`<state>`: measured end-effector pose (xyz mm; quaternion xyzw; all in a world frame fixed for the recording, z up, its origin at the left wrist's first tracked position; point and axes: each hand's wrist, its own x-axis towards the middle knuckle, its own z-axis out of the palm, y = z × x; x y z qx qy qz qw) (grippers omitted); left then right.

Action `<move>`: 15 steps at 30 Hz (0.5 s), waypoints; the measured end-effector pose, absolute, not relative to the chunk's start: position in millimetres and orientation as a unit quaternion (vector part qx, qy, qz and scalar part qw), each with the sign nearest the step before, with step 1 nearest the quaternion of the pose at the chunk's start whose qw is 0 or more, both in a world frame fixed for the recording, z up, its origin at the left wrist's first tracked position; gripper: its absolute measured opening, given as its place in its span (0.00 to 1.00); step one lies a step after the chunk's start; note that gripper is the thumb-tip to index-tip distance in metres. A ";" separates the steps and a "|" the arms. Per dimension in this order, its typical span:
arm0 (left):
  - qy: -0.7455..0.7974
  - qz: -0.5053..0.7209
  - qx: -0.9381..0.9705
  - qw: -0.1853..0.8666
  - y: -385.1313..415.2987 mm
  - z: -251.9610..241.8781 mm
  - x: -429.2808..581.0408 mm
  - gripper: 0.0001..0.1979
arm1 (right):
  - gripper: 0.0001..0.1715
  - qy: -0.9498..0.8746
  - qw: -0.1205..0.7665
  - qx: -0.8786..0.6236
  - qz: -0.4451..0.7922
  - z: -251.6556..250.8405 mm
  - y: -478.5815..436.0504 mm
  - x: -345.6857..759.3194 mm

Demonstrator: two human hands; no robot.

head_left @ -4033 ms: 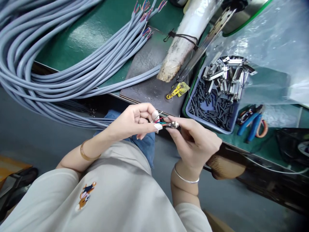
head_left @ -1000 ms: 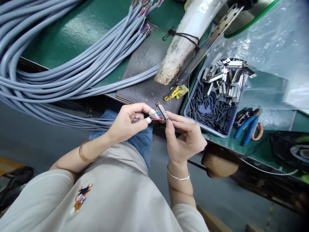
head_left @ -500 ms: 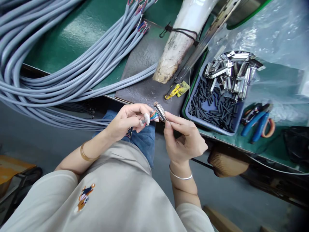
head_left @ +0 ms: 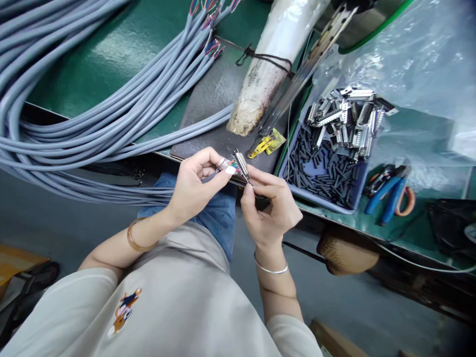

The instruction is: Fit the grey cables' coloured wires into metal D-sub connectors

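My right hand (head_left: 268, 206) pinches a metal multi-pin D-sub connector (head_left: 241, 164) by its lower end, its row of pins turned to the left. My left hand (head_left: 199, 183) is closed on the coloured wires (head_left: 232, 163) at the connector's pin side, thumb and fingertips pressed together. The wires come from a grey cable whose end is mostly hidden by the left fingers. Both hands are just off the table's front edge, above my lap. Whether every wire is joined to a pin is too small to tell.
Grey cables (head_left: 111, 111) with stripped ends cover the left. A wrapped post (head_left: 256, 84) and a yellow clip-like piece (head_left: 265, 145) are ahead. To the right, a blue tray (head_left: 323, 202) holds metal connectors (head_left: 349, 119) and black tubes (head_left: 316, 168), beside blue-handled pliers (head_left: 390, 201).
My left hand has turned, and its thumb now lies along the wires by the connector. The connector stays in my right hand. The whole view has shifted slightly.
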<state>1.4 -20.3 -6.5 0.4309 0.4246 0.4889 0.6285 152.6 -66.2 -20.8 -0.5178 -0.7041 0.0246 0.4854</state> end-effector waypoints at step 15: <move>0.439 0.520 0.455 0.575 -10.5 2.0 10.6 0.14 | 0.09 -0.681 0.521 -0.509 0.071 -17.7 -52.0 156.1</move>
